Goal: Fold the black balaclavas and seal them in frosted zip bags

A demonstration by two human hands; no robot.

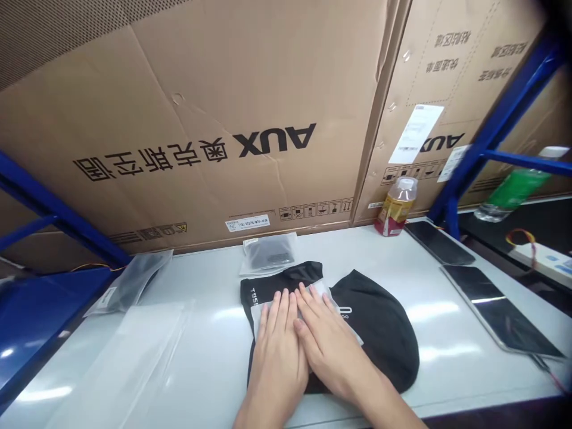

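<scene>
Across the top of the frame, a large brown cardboard carton (179,119) printed with "AUX" stood behind the work surface. At the lower left, a wide translucent plastic bag (120,363) was laid flat on a white tabletop (447,280), and a smoky grey plastic bag (131,283) lay above it. At the centre, a black fabric garment (379,328) marked with white letters was spread out, with a pale frosted plastic sheet (346,329) across it. The left hand (277,351) and the right hand (333,345) were placed palm down on that sheet, side by side and touching, with nothing clamped; this flat placing appeared meant to hold the sheet and fabric down. A small sealed bag with dark contents (270,253) was set just behind them. At the right, a plastic bottle with a red and yellow label (397,205) stood near a black glass panel (440,241), and a second black glass panel (500,310) lay nearer the table edge, both well apart from the fabric.
</scene>
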